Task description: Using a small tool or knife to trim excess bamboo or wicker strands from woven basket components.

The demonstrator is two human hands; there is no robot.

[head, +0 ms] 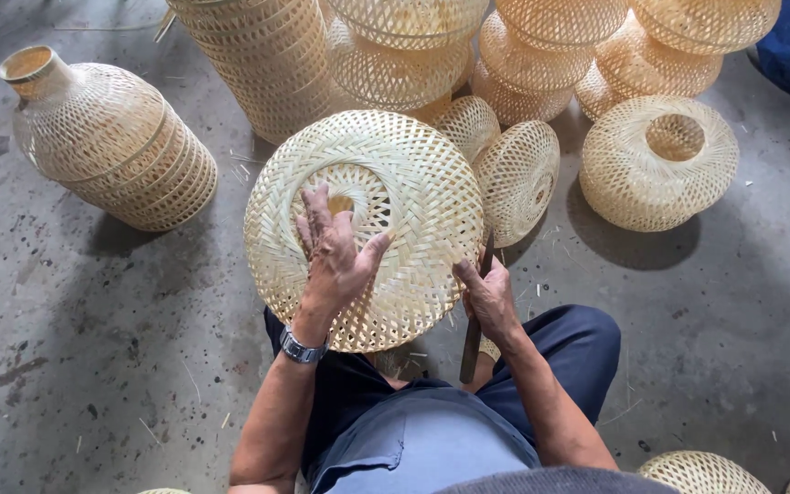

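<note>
A round woven bamboo basket (413, 183) rests on my lap with its open-weave bottom facing up. My left hand (333, 256) lies flat on it, fingers spread near the small centre hole. A metal watch sits on that wrist. My right hand (486, 297) is at the basket's lower right rim and grips a dark, narrow knife-like tool (474, 343) that runs down toward my knee. I sit on the concrete floor in dark blue trousers.
Several woven bamboo pieces surround me: a bottle-shaped stack lying on its side (107, 137) at left, tall stacks (272, 59) behind, a round one with a hole (658, 163) at right, small ones (516, 178) just behind the basket. Bamboo slivers litter the grey floor.
</note>
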